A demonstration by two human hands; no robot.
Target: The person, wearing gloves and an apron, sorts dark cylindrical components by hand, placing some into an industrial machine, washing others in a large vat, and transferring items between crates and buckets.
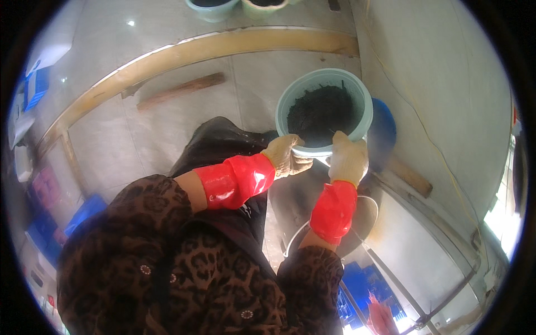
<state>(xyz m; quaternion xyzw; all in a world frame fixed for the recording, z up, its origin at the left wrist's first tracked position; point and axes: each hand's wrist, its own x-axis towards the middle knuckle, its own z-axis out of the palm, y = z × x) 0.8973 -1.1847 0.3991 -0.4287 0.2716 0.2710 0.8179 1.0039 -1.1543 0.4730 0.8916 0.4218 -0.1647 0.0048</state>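
A pale green plastic pot [281,109] is in front of me, tilted so that its mouth faces up toward me. Dark, soil-like material [320,113] covers its inside bottom and clings to part of the wall. My left hand [289,157], in a cream knit glove with a red cuff, grips the near rim on its left side. Gloved the same way, my right hand [347,159] holds the near rim farther right, thumb over the edge. Beneath my hands is a large grey bucket [293,201] with a thin white bail handle [374,205].
A blue round object [384,130] is partly hidden behind the pot. A wooden beam [251,41] crosses the tiled floor, with a wooden plank [182,91] before it. More pots [213,12] stand beyond. At right are a wall with cables [423,125] and a wood block [408,176]; a blue crate [372,289] lies below.
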